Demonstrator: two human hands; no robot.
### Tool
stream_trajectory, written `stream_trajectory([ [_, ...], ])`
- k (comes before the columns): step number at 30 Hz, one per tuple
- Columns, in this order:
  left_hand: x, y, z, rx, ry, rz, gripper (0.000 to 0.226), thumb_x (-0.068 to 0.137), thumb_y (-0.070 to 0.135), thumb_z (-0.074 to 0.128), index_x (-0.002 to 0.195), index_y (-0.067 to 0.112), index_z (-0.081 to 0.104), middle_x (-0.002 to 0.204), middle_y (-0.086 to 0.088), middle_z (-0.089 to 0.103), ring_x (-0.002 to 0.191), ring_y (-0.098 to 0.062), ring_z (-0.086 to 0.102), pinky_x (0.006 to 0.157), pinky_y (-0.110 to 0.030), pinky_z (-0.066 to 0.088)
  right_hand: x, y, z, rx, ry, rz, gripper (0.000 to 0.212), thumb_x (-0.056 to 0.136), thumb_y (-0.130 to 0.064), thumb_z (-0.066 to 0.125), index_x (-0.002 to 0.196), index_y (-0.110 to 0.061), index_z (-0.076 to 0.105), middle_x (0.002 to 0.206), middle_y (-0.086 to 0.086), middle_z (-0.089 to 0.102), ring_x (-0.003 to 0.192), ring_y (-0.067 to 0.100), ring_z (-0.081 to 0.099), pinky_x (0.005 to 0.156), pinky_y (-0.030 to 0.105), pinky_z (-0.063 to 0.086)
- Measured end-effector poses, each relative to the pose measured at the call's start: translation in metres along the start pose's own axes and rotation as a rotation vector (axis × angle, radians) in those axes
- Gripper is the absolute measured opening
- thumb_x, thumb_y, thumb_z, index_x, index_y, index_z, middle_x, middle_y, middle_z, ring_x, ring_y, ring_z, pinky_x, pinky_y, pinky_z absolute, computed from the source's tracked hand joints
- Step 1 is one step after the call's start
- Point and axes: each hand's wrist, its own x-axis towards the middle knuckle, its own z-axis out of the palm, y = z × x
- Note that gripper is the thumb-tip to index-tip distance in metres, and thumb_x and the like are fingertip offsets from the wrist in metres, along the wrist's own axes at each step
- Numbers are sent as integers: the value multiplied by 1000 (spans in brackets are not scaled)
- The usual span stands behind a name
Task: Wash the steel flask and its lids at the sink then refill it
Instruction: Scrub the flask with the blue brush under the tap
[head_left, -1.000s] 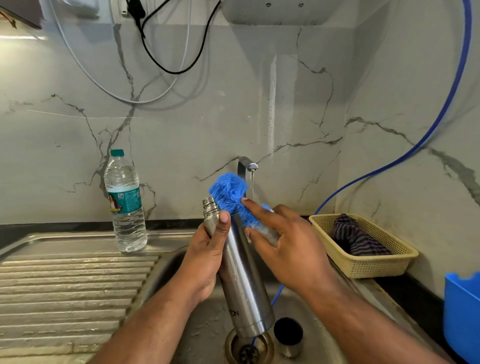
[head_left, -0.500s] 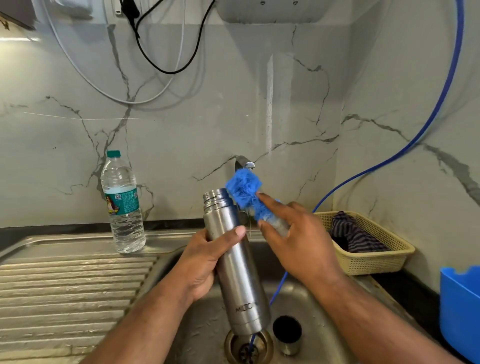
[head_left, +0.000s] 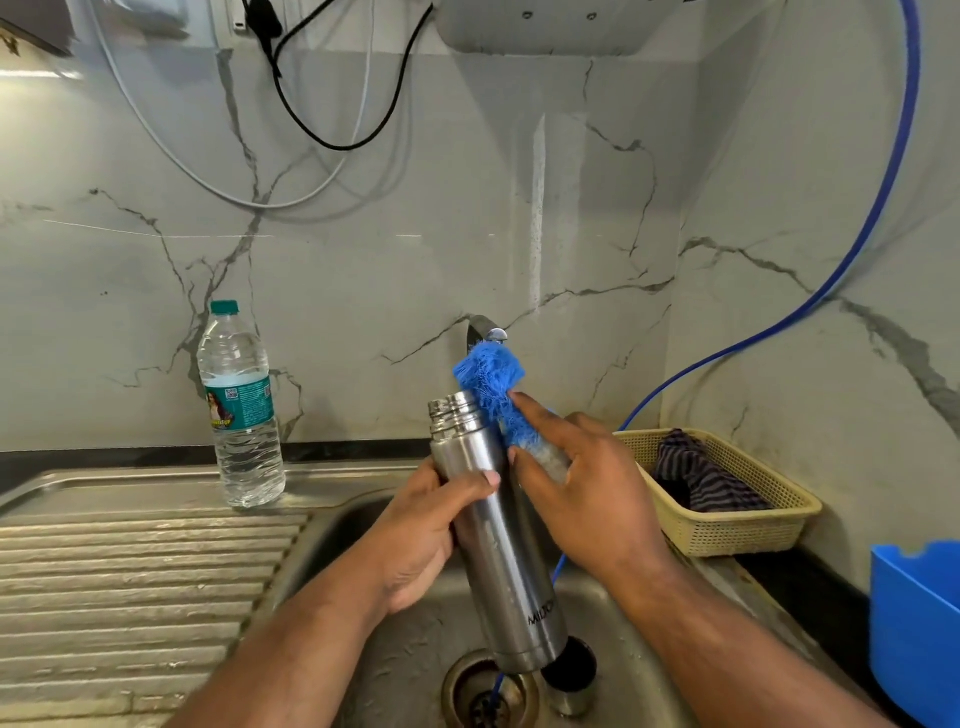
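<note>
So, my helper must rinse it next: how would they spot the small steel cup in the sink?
Find the sink basin; at its bottom sits the drain. Just right of it, partly behind the base of the flask, stands the cup: short, open-topped, dark inside, unlike the tall flask.

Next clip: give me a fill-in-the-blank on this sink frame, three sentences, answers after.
1. The left hand grips the steel ____.
2. The right hand holds a ____ brush.
3. The basket holds a ____ cloth.
Missing words: flask; blue; striped.
</note>
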Motion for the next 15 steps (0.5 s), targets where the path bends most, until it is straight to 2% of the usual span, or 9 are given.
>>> stream_trajectory([
  [4,0,8,-4,15,106,110,47,78,22,76,122,10,65,110,-9,77,106,-25,73,92,-39,58,-2,-6,-2,-49,-8,-58,54,98,-43,63,146,-57,43,85,-17,46,69,1,49,57,18,33],
  [8,1,7,-2,108,116,167,49,74,21,82,119,9,67,108,-10,77,103,-25,74,82,-33,59,-1,-1,1,-21,-22,-17,56,95,-43,65,145,-57,44,88,-15,53,78,3,54,64,24,41],
  [11,0,7,-1,92,146,199,41,76,17,80,115,11,69,104,-9,78,98,-23,76,77,-28,60,-3,-5,1,-37,-19,-65,55,95,-45,64,146,-55,46,85,-15,51,74,3,53,59,20,39],
  [13,-1,9,-3,118,166,222,34,80,12,78,114,13,70,104,-8,79,97,-21,76,79,-29,60,-3,-7,2,-58,-24,-83,55,95,-47,63,146,-55,45,84,-15,48,72,3,52,56,18,36],
  [15,0,8,-4,171,139,215,40,80,16,81,117,16,66,109,-7,78,101,-19,75,86,-32,60,0,-3,3,-47,-15,-45,55,96,-44,64,146,-56,45,87,-14,52,73,3,53,59,22,40],
])
